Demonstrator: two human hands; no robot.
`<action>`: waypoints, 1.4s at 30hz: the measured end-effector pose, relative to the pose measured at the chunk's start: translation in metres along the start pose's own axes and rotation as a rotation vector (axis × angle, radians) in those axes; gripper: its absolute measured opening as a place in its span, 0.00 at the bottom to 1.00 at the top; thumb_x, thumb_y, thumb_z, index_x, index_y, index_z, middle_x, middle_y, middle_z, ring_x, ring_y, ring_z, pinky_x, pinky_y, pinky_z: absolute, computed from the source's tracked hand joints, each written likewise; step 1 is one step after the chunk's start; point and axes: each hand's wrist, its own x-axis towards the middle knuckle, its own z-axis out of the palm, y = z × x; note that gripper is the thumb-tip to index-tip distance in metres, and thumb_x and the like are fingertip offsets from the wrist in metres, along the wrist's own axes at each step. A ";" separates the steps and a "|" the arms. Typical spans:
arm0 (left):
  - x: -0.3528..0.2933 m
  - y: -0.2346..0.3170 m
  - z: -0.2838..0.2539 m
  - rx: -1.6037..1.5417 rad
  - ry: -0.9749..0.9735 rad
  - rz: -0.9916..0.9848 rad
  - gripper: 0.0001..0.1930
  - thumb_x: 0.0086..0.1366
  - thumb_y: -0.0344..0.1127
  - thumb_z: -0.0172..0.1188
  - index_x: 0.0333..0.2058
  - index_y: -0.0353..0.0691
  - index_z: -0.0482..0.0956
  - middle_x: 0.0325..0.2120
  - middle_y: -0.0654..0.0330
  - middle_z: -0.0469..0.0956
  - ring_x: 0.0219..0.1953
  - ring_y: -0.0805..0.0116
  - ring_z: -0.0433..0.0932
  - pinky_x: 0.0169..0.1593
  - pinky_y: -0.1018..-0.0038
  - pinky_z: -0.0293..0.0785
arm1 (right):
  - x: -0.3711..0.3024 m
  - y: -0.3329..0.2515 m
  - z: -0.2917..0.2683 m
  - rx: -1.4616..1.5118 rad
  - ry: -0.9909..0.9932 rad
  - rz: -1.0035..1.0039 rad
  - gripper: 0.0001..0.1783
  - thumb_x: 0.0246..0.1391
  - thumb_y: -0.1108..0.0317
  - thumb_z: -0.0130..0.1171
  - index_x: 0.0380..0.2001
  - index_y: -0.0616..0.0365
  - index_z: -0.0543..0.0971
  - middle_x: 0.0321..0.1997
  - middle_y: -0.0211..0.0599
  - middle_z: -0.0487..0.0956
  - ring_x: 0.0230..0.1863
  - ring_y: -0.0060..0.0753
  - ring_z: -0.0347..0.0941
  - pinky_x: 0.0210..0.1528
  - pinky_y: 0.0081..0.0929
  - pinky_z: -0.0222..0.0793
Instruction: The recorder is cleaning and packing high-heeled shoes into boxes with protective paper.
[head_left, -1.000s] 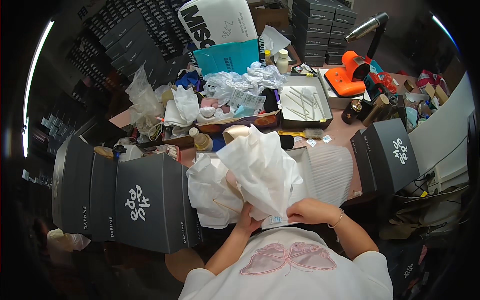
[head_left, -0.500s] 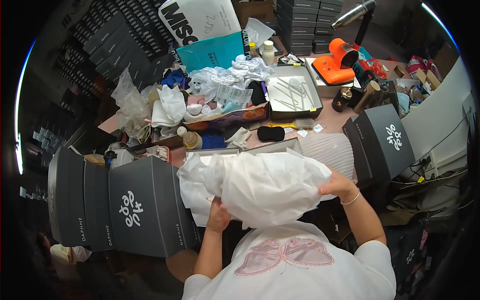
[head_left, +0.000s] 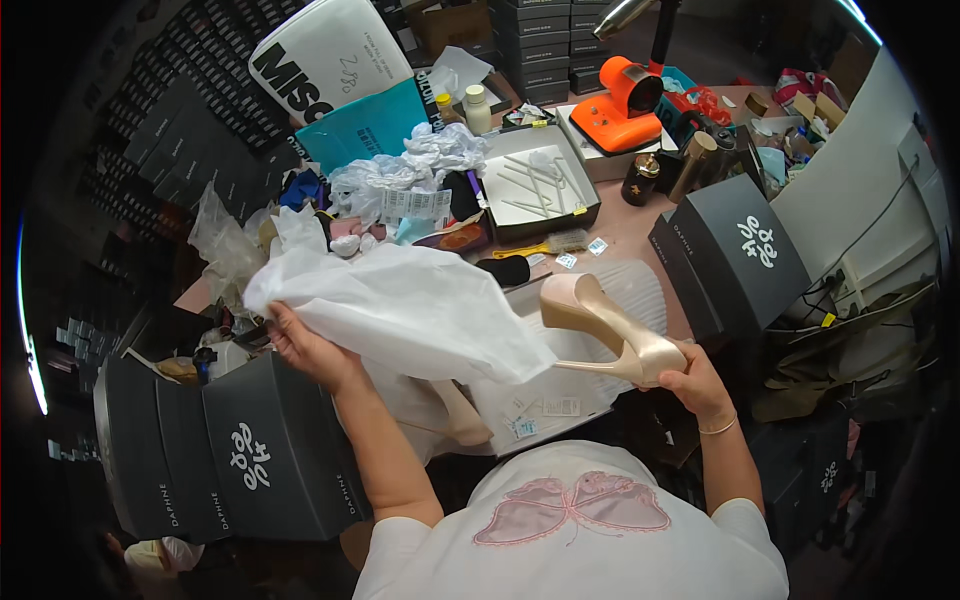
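My left hand (head_left: 312,348) is closed on one end of a sheet of white tissue paper (head_left: 410,305), held up and stretched over the work area. In my right hand (head_left: 700,388) is a champagne-coloured satin high-heeled shoe (head_left: 648,350), gripped by its right-hand end and tilted. The tissue's lower right corner meets or overlaps the thin part of this shoe. A second pale high-heeled shoe (head_left: 464,422) lies below the tissue, partly covered. Beside it, an open white-lined box (head_left: 580,398) holds a small sachet (head_left: 524,428) and a label.
Dark grey shoe boxes stand at left (head_left: 270,450) and right (head_left: 745,255). Behind are a white-lined tray (head_left: 540,190) of thin sticks, a yellow-handled brush (head_left: 540,247), crumpled paper (head_left: 440,145), an orange device (head_left: 625,110) and bottles. White ribbed material (head_left: 640,285) lies under the held shoe.
The tissue bundle has been opened. My left hand has drawn the paper up and left, and the shoe in my right hand is now uncovered. A second shoe has come into view below.
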 end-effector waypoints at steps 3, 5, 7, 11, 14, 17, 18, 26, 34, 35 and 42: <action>-0.053 -0.037 -0.009 0.174 -0.546 0.178 0.09 0.67 0.33 0.54 0.43 0.36 0.74 0.41 0.56 0.75 0.43 0.66 0.77 0.44 0.70 0.78 | -0.011 -0.015 -0.013 -0.442 0.053 -0.198 0.19 0.45 0.68 0.69 0.40 0.65 0.78 0.32 0.26 0.74 0.32 0.19 0.70 0.35 0.18 0.66; -0.114 -0.076 0.005 0.669 -1.190 0.380 0.07 0.59 0.29 0.59 0.34 0.31 0.77 0.40 0.52 0.75 0.41 0.54 0.75 0.41 0.63 0.73 | -0.009 -0.035 0.007 -0.694 0.074 -0.205 0.17 0.44 0.68 0.69 0.37 0.63 0.79 0.29 0.26 0.72 0.31 0.18 0.68 0.33 0.18 0.64; -0.158 -0.135 -0.036 1.102 -2.143 -0.168 0.14 0.59 0.36 0.60 0.40 0.32 0.78 0.39 0.52 0.77 0.46 0.52 0.75 0.49 0.62 0.71 | -0.004 -0.037 0.021 -0.937 0.020 -0.309 0.15 0.40 0.68 0.70 0.30 0.61 0.76 0.33 0.33 0.76 0.32 0.28 0.73 0.34 0.23 0.67; -0.163 -0.120 -0.048 0.171 -0.911 -0.904 0.27 0.66 0.51 0.54 0.55 0.36 0.69 0.49 0.52 0.73 0.54 0.62 0.72 0.55 0.61 0.70 | -0.007 -0.031 0.046 -1.233 -0.238 -0.565 0.13 0.38 0.67 0.67 0.27 0.57 0.73 0.42 0.32 0.78 0.36 0.37 0.74 0.39 0.33 0.69; -0.167 -0.093 -0.033 -0.287 -0.476 -1.230 0.31 0.65 0.57 0.53 0.56 0.39 0.66 0.52 0.54 0.71 0.54 0.61 0.71 0.57 0.60 0.67 | 0.005 0.001 0.069 -1.230 -0.585 -0.484 0.16 0.43 0.64 0.66 0.34 0.57 0.74 0.46 0.33 0.75 0.38 0.40 0.74 0.40 0.32 0.69; -0.189 -0.104 -0.058 -0.380 -0.165 -1.362 0.32 0.63 0.59 0.54 0.56 0.42 0.65 0.53 0.56 0.69 0.55 0.60 0.68 0.60 0.61 0.64 | 0.023 0.015 0.088 -0.702 -0.568 -0.192 0.17 0.51 0.61 0.63 0.40 0.58 0.74 0.45 0.38 0.75 0.39 0.43 0.74 0.40 0.34 0.70; -0.196 -0.099 -0.061 -0.385 -0.145 -1.338 0.32 0.63 0.59 0.55 0.56 0.42 0.65 0.53 0.57 0.69 0.55 0.60 0.68 0.60 0.61 0.63 | 0.032 0.016 0.087 -0.622 -0.499 -0.020 0.19 0.56 0.57 0.58 0.46 0.57 0.73 0.44 0.44 0.74 0.40 0.45 0.74 0.41 0.35 0.71; -0.182 -0.076 -0.072 -0.161 -0.169 -0.748 0.27 0.64 0.37 0.60 0.57 0.41 0.57 0.50 0.58 0.66 0.53 0.66 0.69 0.56 0.68 0.68 | 0.096 0.076 0.135 -0.897 -0.311 -0.233 0.17 0.57 0.56 0.55 0.44 0.56 0.72 0.30 0.41 0.77 0.38 0.45 0.74 0.54 0.44 0.60; -0.178 -0.094 -0.088 -0.262 -0.077 -0.954 0.30 0.65 0.44 0.59 0.60 0.41 0.56 0.53 0.59 0.66 0.55 0.66 0.68 0.58 0.66 0.67 | 0.122 0.021 0.107 -1.284 -0.670 -0.214 0.10 0.57 0.63 0.53 0.32 0.59 0.76 0.26 0.43 0.78 0.35 0.48 0.75 0.50 0.49 0.64; -0.176 -0.095 -0.086 -0.251 -0.063 -0.991 0.30 0.65 0.45 0.58 0.59 0.40 0.57 0.53 0.58 0.67 0.55 0.65 0.68 0.58 0.65 0.67 | 0.129 0.002 0.106 -1.252 -0.717 -0.115 0.11 0.57 0.62 0.54 0.30 0.59 0.76 0.26 0.43 0.78 0.35 0.48 0.75 0.47 0.46 0.66; -0.180 -0.081 -0.063 -0.361 -0.119 -0.785 0.32 0.69 0.48 0.51 0.63 0.45 0.47 0.59 0.59 0.58 0.61 0.65 0.59 0.63 0.65 0.58 | 0.135 0.045 0.117 -1.217 -0.527 -0.331 0.17 0.52 0.55 0.60 0.31 0.59 0.74 0.30 0.44 0.75 0.32 0.47 0.74 0.33 0.39 0.70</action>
